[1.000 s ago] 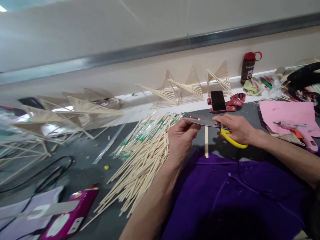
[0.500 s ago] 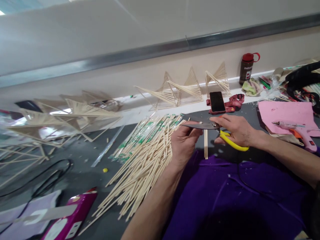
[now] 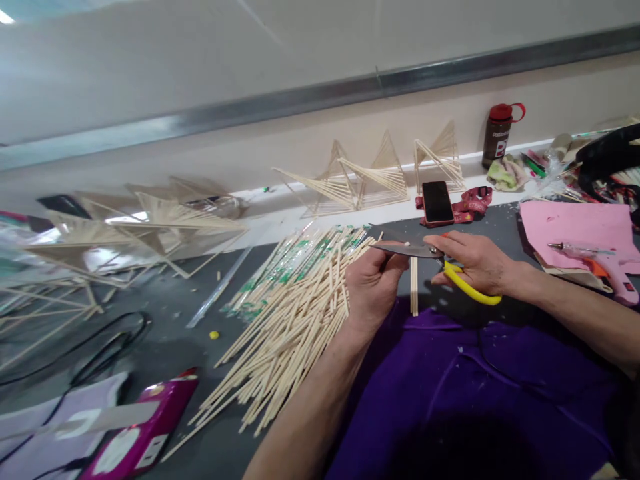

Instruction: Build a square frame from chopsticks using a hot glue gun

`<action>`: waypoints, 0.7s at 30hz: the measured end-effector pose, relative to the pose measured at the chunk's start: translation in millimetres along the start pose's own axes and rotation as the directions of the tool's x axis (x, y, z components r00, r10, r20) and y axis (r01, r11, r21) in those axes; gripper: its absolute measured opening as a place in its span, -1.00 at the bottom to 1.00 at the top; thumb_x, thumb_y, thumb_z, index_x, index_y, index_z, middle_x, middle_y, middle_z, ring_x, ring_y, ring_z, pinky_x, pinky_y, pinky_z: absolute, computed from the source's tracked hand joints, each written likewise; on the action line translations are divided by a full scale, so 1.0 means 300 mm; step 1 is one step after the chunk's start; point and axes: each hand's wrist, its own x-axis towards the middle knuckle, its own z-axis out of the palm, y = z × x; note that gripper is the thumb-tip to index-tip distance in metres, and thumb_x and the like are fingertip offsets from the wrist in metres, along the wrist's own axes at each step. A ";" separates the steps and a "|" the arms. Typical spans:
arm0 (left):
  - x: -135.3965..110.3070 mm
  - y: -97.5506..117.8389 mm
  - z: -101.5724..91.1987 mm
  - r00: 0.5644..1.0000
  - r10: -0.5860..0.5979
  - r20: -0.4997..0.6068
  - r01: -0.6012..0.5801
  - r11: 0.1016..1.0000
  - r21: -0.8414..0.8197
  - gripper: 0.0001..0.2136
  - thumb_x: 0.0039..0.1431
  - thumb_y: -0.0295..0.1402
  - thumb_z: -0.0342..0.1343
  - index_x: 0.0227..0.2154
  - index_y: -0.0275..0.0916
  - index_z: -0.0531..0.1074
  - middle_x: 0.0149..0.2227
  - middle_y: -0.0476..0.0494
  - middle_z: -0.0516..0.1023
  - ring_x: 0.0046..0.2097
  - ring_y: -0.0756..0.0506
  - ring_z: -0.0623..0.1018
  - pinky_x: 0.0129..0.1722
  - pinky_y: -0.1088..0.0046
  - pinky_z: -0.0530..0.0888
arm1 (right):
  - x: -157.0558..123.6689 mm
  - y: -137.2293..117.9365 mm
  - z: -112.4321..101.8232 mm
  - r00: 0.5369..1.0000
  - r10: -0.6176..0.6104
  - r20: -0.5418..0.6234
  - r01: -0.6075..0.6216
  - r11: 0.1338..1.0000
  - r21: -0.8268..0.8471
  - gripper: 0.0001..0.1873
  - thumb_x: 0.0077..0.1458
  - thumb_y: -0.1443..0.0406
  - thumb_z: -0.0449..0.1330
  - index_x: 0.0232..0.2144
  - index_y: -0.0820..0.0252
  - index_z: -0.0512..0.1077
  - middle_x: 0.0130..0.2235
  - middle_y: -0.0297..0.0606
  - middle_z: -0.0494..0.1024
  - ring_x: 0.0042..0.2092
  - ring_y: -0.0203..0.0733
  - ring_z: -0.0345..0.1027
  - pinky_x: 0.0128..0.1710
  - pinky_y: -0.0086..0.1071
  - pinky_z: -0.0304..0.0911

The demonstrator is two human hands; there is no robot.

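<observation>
My right hand (image 3: 473, 259) grips a pair of scissors (image 3: 465, 285) with yellow handles and dark blades pointing left. The blades are apart, and a pale stick end (image 3: 407, 245) shows beside them. My left hand (image 3: 373, 283) is closed just left of the blades, its thumb and fingers pinched round the thin wooden stick, mostly hidden by the hand and blade. Below the blades, a few short wooden sticks (image 3: 414, 293) lie side by side at the table's near edge. A large heap of loose wooden sticks (image 3: 285, 340) spreads to the left of my left hand.
Stick frames (image 3: 370, 180) stand along the wall, with more (image 3: 160, 227) at left. Behind my hands lie a phone (image 3: 437, 202) and red lanyard (image 3: 473, 205). A bottle (image 3: 497, 140) stands farther back. A pink glue gun (image 3: 613, 270) rests at right; a magenta case (image 3: 150, 427) sits front left.
The whole view has shifted slightly, so things appear a little farther right. My hands keep the same hold on the scissors and the stick.
</observation>
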 end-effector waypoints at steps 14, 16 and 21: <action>0.016 -0.010 0.004 0.976 -0.208 0.066 0.218 0.940 -0.261 -0.90 -0.03 -0.31 0.28 -0.51 -0.20 0.50 -0.60 0.05 0.48 -0.60 0.05 0.36 -0.63 0.53 0.29 | 0.005 0.009 0.000 0.993 0.106 0.042 -0.103 0.993 -0.055 -0.55 0.26 0.23 0.13 0.17 0.17 0.38 -0.15 -0.16 0.60 -0.30 -0.20 0.35 -0.33 -0.37 0.14; 0.027 -0.001 -0.003 0.949 -0.285 0.136 0.315 0.887 -0.337 -0.87 -0.11 -0.32 0.31 -0.50 -0.21 0.50 -0.62 0.07 0.45 -0.65 0.08 0.29 -0.69 0.55 0.22 | 0.008 0.011 -0.002 0.990 0.127 0.065 -0.127 0.992 0.004 -0.57 0.28 0.19 0.12 0.16 0.15 0.38 -0.20 -0.20 0.59 -0.31 -0.21 0.35 -0.31 -0.37 0.16; 0.039 0.018 -0.004 0.908 -0.378 0.182 0.419 0.812 -0.406 -0.86 -0.19 -0.37 0.32 -0.50 -0.22 0.49 -0.65 0.10 0.39 -0.67 0.12 0.19 -0.70 0.58 0.10 | 0.008 0.007 -0.001 0.985 0.142 0.100 -0.149 0.986 0.075 -0.55 0.31 0.08 0.12 0.14 0.16 0.40 -0.21 -0.18 0.58 -0.27 -0.17 0.40 -0.27 -0.35 0.22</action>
